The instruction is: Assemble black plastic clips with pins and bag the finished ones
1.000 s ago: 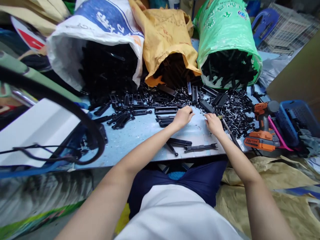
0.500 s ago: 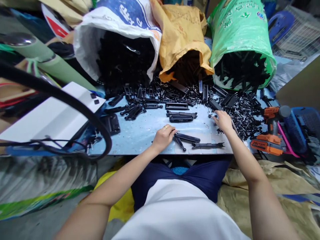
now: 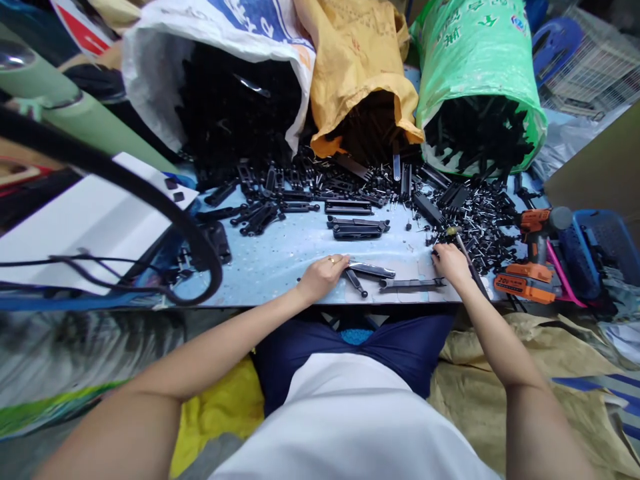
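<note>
My left hand (image 3: pixel 320 275) rests near the front edge of the pale blue table (image 3: pixel 280 257), fingers closed on the end of a long black plastic bar (image 3: pixel 373 270). A shorter black piece (image 3: pixel 357 283) lies just below it. My right hand (image 3: pixel 450 261) is curled, fingertips pinched at the edge of a heap of small black and silver rivets (image 3: pixel 480 220); what it pinches is too small to make out. Another black bar (image 3: pixel 413 283) lies between my hands, its right end touching my right hand.
Three open sacks of black parts lie at the back: white (image 3: pixel 210 73), yellow (image 3: pixel 360 73), green (image 3: pixel 475 87). An orange cordless drill (image 3: pixel 535 257) stands at the right, a blue basket (image 3: pixel 605 247) beyond it. A white board (image 3: pixel 85 220) and black cable (image 3: pixel 150 200) lie left.
My left hand has come back from the middle of the table to the front and taken hold of the black bar. My right hand has drawn nearer, to the rivet heap's near edge.
</note>
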The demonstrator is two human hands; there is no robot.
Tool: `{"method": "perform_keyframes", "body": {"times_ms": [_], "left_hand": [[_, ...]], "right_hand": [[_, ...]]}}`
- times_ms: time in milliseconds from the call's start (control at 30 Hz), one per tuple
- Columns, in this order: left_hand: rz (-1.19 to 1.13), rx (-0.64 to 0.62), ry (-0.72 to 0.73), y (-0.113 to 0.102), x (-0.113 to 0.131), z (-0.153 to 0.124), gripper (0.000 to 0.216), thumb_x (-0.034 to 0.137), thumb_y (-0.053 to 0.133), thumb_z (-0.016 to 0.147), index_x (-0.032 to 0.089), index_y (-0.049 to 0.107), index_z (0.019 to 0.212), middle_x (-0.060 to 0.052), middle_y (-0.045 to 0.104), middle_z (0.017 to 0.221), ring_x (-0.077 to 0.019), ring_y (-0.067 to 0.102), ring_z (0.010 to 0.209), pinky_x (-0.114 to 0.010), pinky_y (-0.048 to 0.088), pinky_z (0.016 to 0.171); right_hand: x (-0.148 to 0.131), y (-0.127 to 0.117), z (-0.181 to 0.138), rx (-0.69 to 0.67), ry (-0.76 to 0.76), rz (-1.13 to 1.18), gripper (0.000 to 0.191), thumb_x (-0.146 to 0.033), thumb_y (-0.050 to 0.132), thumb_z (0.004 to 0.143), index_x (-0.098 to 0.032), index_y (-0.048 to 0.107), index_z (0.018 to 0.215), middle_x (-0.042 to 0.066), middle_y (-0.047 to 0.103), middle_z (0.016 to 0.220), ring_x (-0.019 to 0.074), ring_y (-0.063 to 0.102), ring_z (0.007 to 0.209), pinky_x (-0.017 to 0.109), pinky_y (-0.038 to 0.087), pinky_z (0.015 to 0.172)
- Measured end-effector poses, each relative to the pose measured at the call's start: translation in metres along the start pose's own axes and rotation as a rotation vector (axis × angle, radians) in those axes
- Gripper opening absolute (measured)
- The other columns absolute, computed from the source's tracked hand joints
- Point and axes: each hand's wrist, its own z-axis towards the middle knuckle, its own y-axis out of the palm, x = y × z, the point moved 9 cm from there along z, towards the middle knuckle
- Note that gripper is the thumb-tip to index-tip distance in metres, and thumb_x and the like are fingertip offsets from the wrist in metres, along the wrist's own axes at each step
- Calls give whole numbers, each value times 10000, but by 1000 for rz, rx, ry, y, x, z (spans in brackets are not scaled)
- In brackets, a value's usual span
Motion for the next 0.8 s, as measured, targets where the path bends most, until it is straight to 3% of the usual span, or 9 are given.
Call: {"method": "perform_keyframes", "body": {"times_ms": [133,233,333,467,600,700,800], "left_hand": [[32,75,-42,-10,6,-8,168,147,427,895,141,574,975,-44,635,698,-136,605,629,-243,507,588],[76,71,-82,-10,11,-13,177,131,437,885,130,576,995,-59,644,718,-141,605,618,-250,502,566],[65,43,-107,-7,11,-16,199,138,427,887,131,578,1016,-69,650,741,-150,612,644,-257,508,582],[15,13,-127,-2,6,-17,224,151,410,890,143,589,1024,-78,652,757,-162,618,676,-271,510,606],[-8,-19,-164,0,1,-19,225,167,401,892,153,602,993,-82,654,767,-165,614,676,-283,497,615],[22,-36,-200,-1,4,-11,220,218,418,889,159,599,998,-97,659,840,-208,616,828,-365,476,759],[-5,-125,-129,10,23,9,346,374,490,853,121,562,1078,-140,643,980,-285,548,1022,-482,364,916]], "right_hand": [[-13,-13,-3,143,-28,271,148,-169,507,782,-148,626,867,86,655,790,203,598,737,306,468,682],[-42,-34,-17,264,-182,543,172,-249,469,839,-178,619,881,66,651,847,167,605,733,286,487,686],[-73,-44,-31,283,-311,677,216,-304,428,885,-194,612,914,59,650,864,157,616,782,276,501,703],[-90,-36,-41,265,-340,669,248,-326,400,908,-203,615,905,53,659,802,155,626,724,278,517,668],[-95,-31,-50,359,-386,572,248,-275,388,915,-200,624,916,74,676,849,168,639,790,297,525,701],[-104,-26,-60,394,-477,495,234,-218,400,911,-198,632,934,78,686,889,154,642,811,292,522,729],[-106,-22,-68,417,-536,481,212,-206,434,899,-201,628,986,83,682,935,161,630,860,317,515,757]]}}
